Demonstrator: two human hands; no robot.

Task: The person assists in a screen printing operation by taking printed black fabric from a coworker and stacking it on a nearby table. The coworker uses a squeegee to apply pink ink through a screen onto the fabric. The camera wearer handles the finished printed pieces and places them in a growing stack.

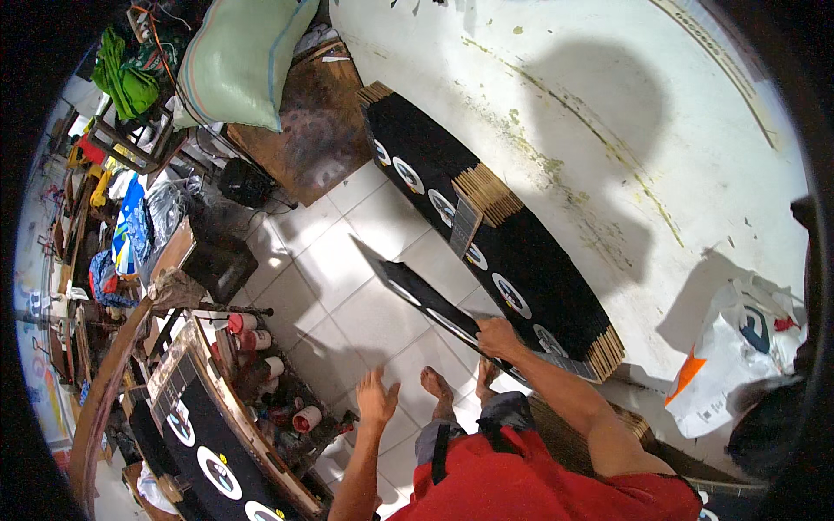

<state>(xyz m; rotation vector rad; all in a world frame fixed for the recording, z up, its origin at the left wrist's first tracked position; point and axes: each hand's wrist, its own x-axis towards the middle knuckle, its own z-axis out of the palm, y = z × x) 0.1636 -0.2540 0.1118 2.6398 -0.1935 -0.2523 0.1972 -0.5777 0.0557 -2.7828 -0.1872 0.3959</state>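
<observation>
A long thin black board (417, 300) is in my right hand (497, 339), gripped near its lower end and slanting up to the left above the tiled floor. My left hand (376, 398) is open and empty, fingers apart, over the floor left of my feet. Right of the held board, a tall stack of black boards (547, 304) with round white decals and layered wooden edges lies lengthwise along the white wall. At lower left, more black decorated boards (187, 447) rest at a wooden-edged workbench (243, 417); their far ends are partly hidden at the picture's rim.
A pale green sack (234, 56) and brown panel (308, 130) lie at upper left. Cluttered shelves (104, 217) line the left. Red-and-white cans (306, 419) stand beside the bench. A white bag (712, 382) sits at right. Tiled floor (343, 243) runs between.
</observation>
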